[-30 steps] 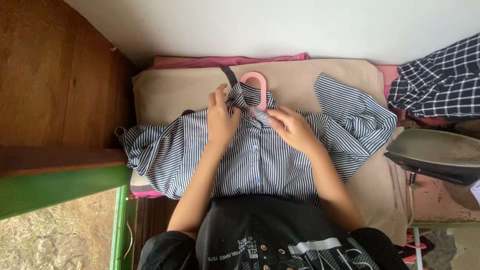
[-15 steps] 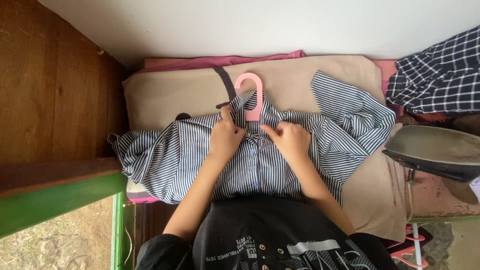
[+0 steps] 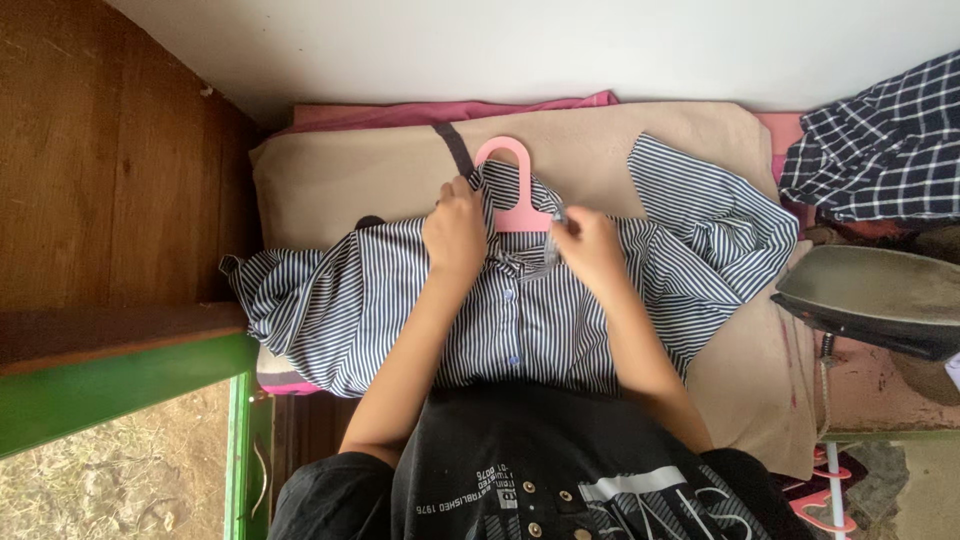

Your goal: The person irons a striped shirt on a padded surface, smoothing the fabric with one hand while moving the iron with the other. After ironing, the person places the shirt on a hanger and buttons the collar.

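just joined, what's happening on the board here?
A person is working on a striped shirt laid flat on a beige padded board, with a pink hanger set in its neck. The left hand grips the collar beside the hanger; the right hand pinches the other side of the collar. An iron sits to the right, apart from both hands, with a checked garment behind it.

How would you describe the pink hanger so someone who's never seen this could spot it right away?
Start at the beige padded surface against the white wall, where a striped shirt lies spread. At the shirt's collar, between both hands, a pink hanger pokes out. It is the only smooth pink plastic loop there.
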